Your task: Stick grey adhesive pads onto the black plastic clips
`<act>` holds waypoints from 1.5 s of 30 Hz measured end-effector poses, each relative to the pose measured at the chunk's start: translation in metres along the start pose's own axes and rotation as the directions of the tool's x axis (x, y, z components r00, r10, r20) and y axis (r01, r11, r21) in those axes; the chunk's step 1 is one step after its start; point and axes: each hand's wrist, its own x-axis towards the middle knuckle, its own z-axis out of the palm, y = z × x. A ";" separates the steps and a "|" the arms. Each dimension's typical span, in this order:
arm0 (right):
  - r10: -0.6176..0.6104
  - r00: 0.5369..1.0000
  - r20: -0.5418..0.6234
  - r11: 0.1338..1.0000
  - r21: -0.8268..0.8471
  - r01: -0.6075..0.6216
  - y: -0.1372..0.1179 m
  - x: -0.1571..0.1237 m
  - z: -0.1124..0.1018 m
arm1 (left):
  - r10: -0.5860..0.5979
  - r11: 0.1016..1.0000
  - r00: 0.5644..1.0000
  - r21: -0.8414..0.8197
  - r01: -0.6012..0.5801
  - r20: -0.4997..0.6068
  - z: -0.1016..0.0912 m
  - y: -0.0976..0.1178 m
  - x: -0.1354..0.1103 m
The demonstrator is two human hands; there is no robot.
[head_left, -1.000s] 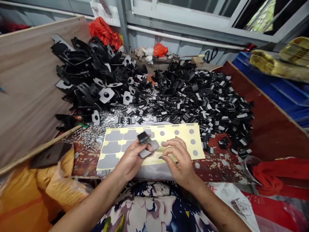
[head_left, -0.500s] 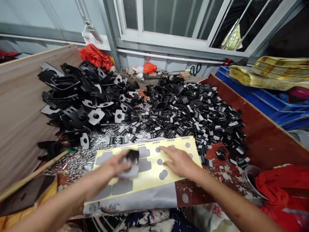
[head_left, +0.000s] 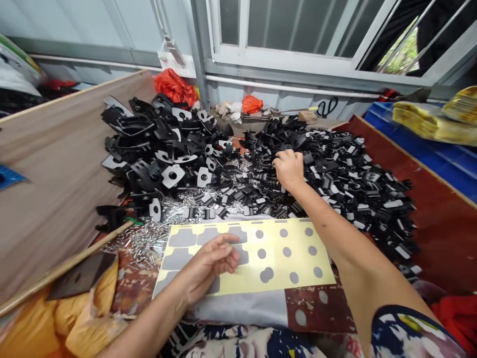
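Observation:
My left hand (head_left: 214, 263) hovers over the yellow sticker sheet (head_left: 238, 278), fingers loosely bent and apart, with nothing seen in it. Grey rounded-rectangle pads and grey round dots are on this sheet. Farther off, my right hand (head_left: 289, 168) reaches into the heap of small black plastic clips (head_left: 335, 179), many with grey pads. Its fingers are curled down among the black pieces; the fingertips are hidden, so what they hold cannot be made out.
Larger black plastic parts (head_left: 137, 134) with grey pads are heaped at the left. Loose silver metal pins (head_left: 149, 243) lie before them. A wooden stick (head_left: 67, 268) slants at the left. Wooden boards (head_left: 55, 149) flank the table; scissors (head_left: 327, 107) lie at the back.
The black piece with a grey pad is gone from my left hand, whose fingers have loosened. My right hand has moved from the sheet up to the clip heap. The view has shifted left.

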 end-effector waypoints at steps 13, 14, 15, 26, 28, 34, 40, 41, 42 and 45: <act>0.056 0.997 -0.054 0.571 0.821 0.012 -0.144 -0.211 -0.022 | 0.256 0.946 0.860 -0.067 -0.317 -0.442 0.003 0.004 0.014; 0.110 0.994 0.017 0.539 0.839 -0.074 -0.141 -0.215 -0.018 | 0.236 0.955 0.862 -0.056 -0.291 -0.449 -0.006 0.007 0.014; 0.122 0.990 0.072 0.525 0.842 -0.126 -0.139 -0.219 -0.013 | 0.212 0.965 0.874 -0.049 -0.259 -0.436 -0.013 0.009 0.014; -0.419 0.834 0.360 0.143 0.933 -0.331 -0.105 -0.220 -0.015 | 0.218 0.964 0.909 -0.068 -0.257 -0.355 -0.027 0.004 0.022; -0.401 0.857 0.324 0.015 0.938 -0.347 -0.098 -0.217 -0.019 | 0.231 0.962 0.912 -0.059 -0.266 -0.338 -0.025 0.005 0.019; 0.187 0.955 0.229 0.103 0.963 -0.250 -0.118 -0.212 -0.028 | 0.192 0.959 0.973 -0.186 -0.213 -0.127 -0.001 -0.002 -0.007; 0.171 0.966 0.193 0.227 0.947 -0.229 -0.140 -0.209 -0.033 | 0.152 0.954 0.988 -0.257 -0.154 -0.028 0.021 -0.009 -0.013; 0.162 0.968 0.189 0.235 0.946 -0.224 -0.141 -0.209 -0.033 | 0.144 0.956 0.990 -0.258 -0.141 -0.007 0.022 -0.009 -0.012; 0.155 0.971 0.184 0.240 0.946 -0.218 -0.142 -0.209 -0.032 | 0.139 0.956 0.990 -0.261 -0.133 0.007 0.022 -0.010 -0.012; 0.147 0.975 0.169 0.254 0.946 -0.202 -0.144 -0.209 -0.030 | 0.145 0.951 0.989 -0.280 -0.130 0.034 0.020 -0.010 -0.012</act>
